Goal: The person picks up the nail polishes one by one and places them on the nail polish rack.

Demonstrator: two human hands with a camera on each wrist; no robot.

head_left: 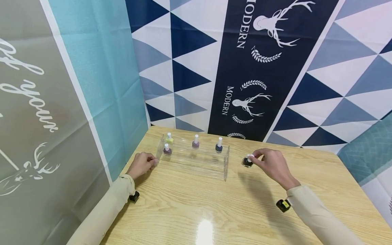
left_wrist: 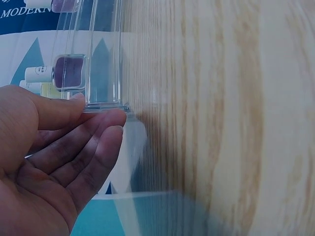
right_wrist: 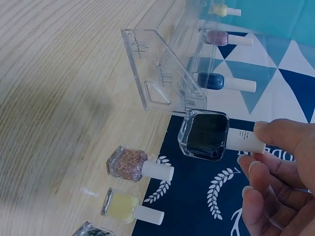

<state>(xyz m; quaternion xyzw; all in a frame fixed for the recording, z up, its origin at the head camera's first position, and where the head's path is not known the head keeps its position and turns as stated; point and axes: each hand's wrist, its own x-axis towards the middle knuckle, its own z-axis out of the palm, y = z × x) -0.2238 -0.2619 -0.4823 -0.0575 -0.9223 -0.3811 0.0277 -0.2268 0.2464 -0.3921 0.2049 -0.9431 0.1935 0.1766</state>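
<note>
I hold a square-shouldered clear-glass bottle [right_wrist: 204, 135] filled with near-black polish, its white cap [right_wrist: 246, 140] bearing small dark print. It is off the right end of my clear stepped rack [head_left: 227, 163], apart from it, over the pale wood table [head_left: 183, 207]. Its cap points up, and from my head the long axis leans a little to the right; from my right wrist it runs nearly parallel to the pink glitter bottle [right_wrist: 128, 163] and the yellow bottle [right_wrist: 121, 205] standing on the table. My right hand [head_left: 272, 165] pinches the cap between thumb and forefinger, its other fingers loosely curled below. My left hand [head_left: 142, 165] pinches the rack's left end, thumb against one side, fingertips against the other, the remaining fingers slightly bent.
</note>
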